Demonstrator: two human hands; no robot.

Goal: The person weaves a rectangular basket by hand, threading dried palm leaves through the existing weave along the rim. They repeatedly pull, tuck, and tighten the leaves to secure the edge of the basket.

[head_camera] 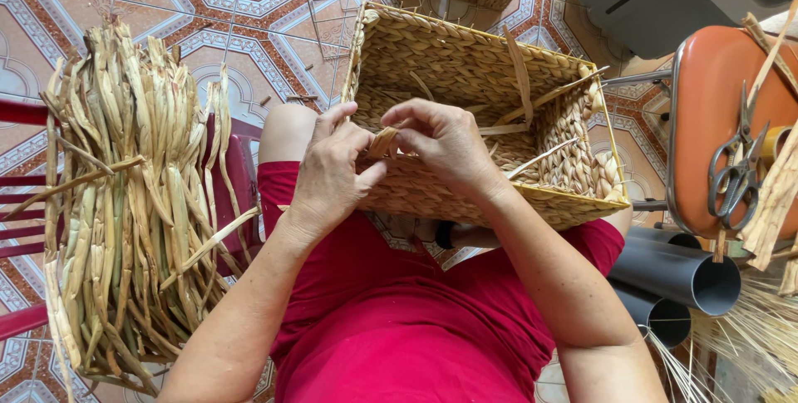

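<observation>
From the head view, both hands meet at the near rim of a rectangular woven basket (490, 112) that rests tilted on the person's lap, its open mouth turned toward them so the wall being worked lies straight under the fingers; the left hand (332, 174) has its grip pressed together, thumb against forefinger, pinching a flat dried fibre strand (383, 142) just where it leaves the rim, seemingly to keep the weave taut; the right hand (445, 141), touching the strand from the other side, curls its fingers over it, its grip likewise closed on the same strand and bending it down toward the basket wall; loose strand ends (519, 71) stick up inside the basket beyond the right grip, left free, it seems, for later tucking; well to the left of the left grip a thick bundle of dried fibre (125, 203) lies across a red chair (237, 174), within easy reach as stock; far to the right of the right grip a pair of scissors (736, 174) rests on an orange stool seat (706, 112), with grey pipes (677, 274) below it; the tiled floor (241, 4) shows beyond the basket; red clothing (399, 320) covers the lap beneath both grips.
</observation>
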